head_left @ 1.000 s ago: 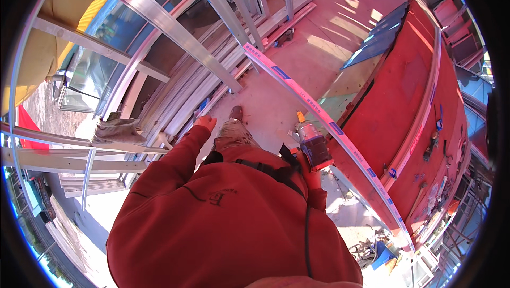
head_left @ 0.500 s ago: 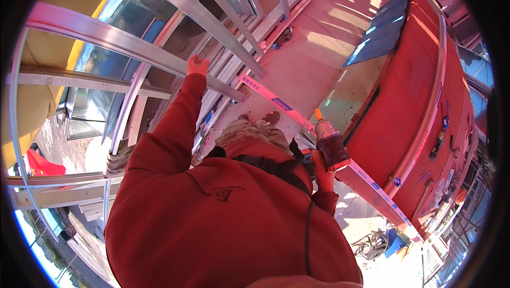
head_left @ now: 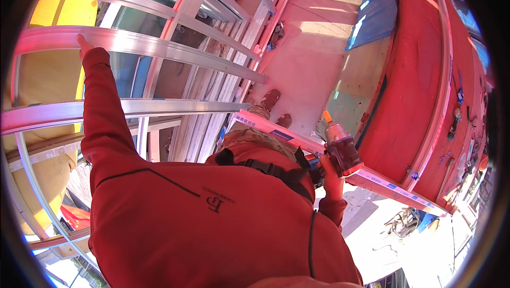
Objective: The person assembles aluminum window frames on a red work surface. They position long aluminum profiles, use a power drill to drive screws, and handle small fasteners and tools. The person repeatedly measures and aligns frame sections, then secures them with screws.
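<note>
My left arm stretches out to the left, and my left hand [head_left: 85,46] is closed on the upper bar of a silver aluminium frame [head_left: 175,52]; most of its fingers are hidden behind the sleeve and bar. A second aluminium bar [head_left: 175,107] runs nearer to me, beside my waist. At my right side, my right hand [head_left: 330,170] grips a cordless drill [head_left: 342,150] by its handle. The drill has a dark body and an orange tip, which points away from me. A long film-wrapped profile [head_left: 297,138] lies across in front of my waist, passing below the drill.
To the right stands a long red-topped workbench [head_left: 419,75] with small tools and hardware along its far side. A blue sheet [head_left: 374,12] hangs over its near edge. More aluminium profiles [head_left: 212,75] are stacked at left. A cable heap [head_left: 405,223] lies on the floor at lower right.
My left hand has moved far to the left along the frame and now closes on its bar. My body has turned, and the drill has shifted slightly right in view, still in my right hand.
</note>
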Motion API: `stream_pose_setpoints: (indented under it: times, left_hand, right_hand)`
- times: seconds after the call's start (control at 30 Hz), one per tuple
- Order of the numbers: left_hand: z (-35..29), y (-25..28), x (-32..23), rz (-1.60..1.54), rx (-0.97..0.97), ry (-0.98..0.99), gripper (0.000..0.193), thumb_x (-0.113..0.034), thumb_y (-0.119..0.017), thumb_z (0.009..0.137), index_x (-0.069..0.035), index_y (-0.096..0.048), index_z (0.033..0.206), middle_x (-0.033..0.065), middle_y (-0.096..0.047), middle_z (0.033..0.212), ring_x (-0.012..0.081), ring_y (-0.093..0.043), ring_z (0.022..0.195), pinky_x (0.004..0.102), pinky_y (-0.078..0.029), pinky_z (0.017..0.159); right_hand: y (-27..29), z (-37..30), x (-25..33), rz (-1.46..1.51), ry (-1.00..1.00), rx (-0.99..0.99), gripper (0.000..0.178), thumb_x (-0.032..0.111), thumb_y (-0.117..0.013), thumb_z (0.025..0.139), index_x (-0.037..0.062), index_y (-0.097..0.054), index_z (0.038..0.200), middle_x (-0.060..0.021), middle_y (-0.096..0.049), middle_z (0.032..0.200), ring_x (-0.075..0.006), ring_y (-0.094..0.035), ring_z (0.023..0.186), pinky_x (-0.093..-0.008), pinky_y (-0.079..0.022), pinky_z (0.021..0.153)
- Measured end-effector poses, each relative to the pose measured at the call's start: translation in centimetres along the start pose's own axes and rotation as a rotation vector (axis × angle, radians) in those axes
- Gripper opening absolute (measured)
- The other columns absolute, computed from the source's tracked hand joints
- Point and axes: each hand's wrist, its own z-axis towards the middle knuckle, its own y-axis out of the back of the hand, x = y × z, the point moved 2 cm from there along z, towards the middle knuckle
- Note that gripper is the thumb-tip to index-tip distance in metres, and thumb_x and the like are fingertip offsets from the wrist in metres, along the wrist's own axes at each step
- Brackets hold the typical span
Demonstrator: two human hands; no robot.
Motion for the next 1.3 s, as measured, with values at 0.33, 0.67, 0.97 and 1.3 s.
stream_pose_setpoints:
  times: [0.33,0.67,0.97,1.3]
  left_hand:
    - [-19.5,-7.7,-6.8,-0.271,0.295,-0.009,0.068,-0.055,-0.039,0.097,-0.004,-0.038,0.142,0.0138,-0.046,0.140,0.0294,-0.050,0.121,0.0380,-0.040,0.104]
    - [-34.3,-22.0,-14.6,-0.655,0.926,-0.016,0.068,-0.058,-0.045,0.095,-0.010,-0.035,0.143,0.0112,-0.043,0.142,0.0279,-0.044,0.126,0.0439,-0.034,0.110]
    - [-53.9,-37.5,-19.9,-0.855,1.443,0.065,0.056,-0.049,-0.048,0.097,-0.010,-0.044,0.137,0.0064,-0.052,0.128,0.0224,-0.052,0.115,0.0384,-0.041,0.100]
    - [-68.7,-49.1,-18.8,-0.826,1.720,0.111,0.046,-0.038,-0.055,0.098,-0.003,-0.053,0.128,0.0058,-0.061,0.119,0.0173,-0.059,0.105,0.0324,-0.047,0.091]
  right_hand:
    - [-3.3,-2.1,-1.1,0.183,0.029,-0.236,0.013,0.018,-0.069,0.084,0.0075,-0.061,0.086,0.0024,-0.056,0.071,-0.0075,-0.050,0.061,-0.0249,-0.038,0.054]
    - [-4.9,-3.4,-7.5,0.120,0.197,-0.388,0.025,0.006,-0.068,0.080,0.0018,-0.061,0.104,-0.0050,-0.063,0.083,-0.0172,-0.062,0.071,-0.0321,-0.049,0.062]
    - [-4.8,-0.9,-4.9,0.176,0.209,-0.519,0.050,0.001,-0.066,0.073,0.0053,-0.057,0.122,-0.0146,-0.062,0.110,-0.0317,-0.062,0.098,-0.0372,-0.050,0.085]
    - [-8.9,0.4,-6.9,-0.068,-0.125,-0.793,0.041,0.012,-0.076,0.068,0.0079,-0.064,0.107,-0.0128,-0.066,0.106,-0.0286,-0.064,0.097,-0.0363,-0.051,0.084]
